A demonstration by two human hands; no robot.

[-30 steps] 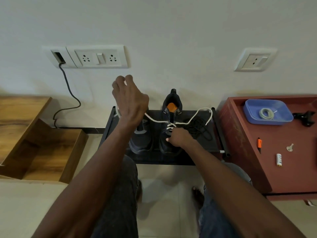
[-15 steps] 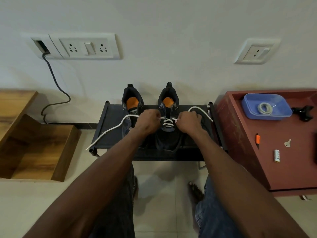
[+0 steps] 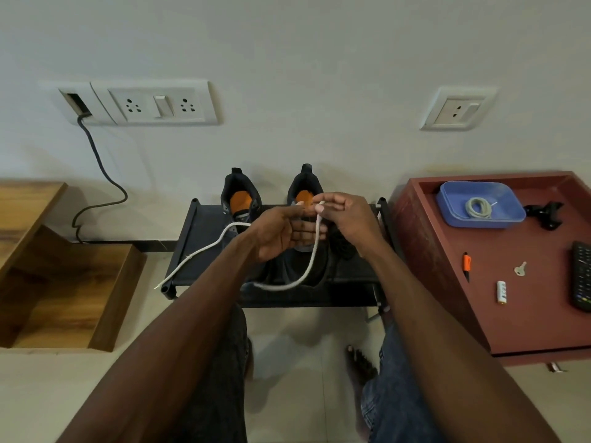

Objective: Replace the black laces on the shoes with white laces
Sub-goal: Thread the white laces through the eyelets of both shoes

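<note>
A pair of dark shoes with orange insoles is set side by side on a low black rack (image 3: 192, 251) against the wall, the left shoe (image 3: 240, 199) partly hidden and the right shoe (image 3: 305, 187) mostly covered by the hands. Both hands are raised together above the right shoe. The white lace (image 3: 311, 257) is pinched near its tip by the thumb and fingers of the right hand (image 3: 350, 215); from there it hangs down in a loop over the front of the rack. The left hand (image 3: 281, 233) is held palm up with its fingers curled beside the right one, touching the lace; whether it grips the lace cannot be told. A second stretch of white lace (image 3: 204, 251) is trailed from behind the left hand across the rack to its front left corner. A bundle of black lace (image 3: 342, 247) is seen on the rack just right of the shoes.
</note>
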